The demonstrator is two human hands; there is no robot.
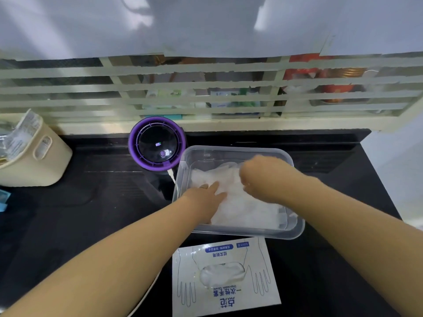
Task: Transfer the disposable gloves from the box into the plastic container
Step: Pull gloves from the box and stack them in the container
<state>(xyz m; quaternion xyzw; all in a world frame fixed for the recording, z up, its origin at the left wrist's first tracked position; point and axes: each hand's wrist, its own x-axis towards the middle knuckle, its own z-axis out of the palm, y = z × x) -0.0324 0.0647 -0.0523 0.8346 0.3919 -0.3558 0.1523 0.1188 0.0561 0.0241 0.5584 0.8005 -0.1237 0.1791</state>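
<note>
gloves (240, 200) mostly heaped in the plastic container (235, 149), left hand (206, 195) flat, pressing them down, right hand (258, 175) blurred over the pile, grip unreadable; box (226, 294) on tabletop (91, 213) shows some white left inside.

A black desk (68, 213) fills the lower frame. Across the middle runs a cream slatted grille (206, 86), cluttered shelves behind it; pale, softly lit sheeting (206, 24) covers the top.

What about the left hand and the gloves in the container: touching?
Touching. Head view: left hand lies flat on the gloves in the container, no gap.
</note>
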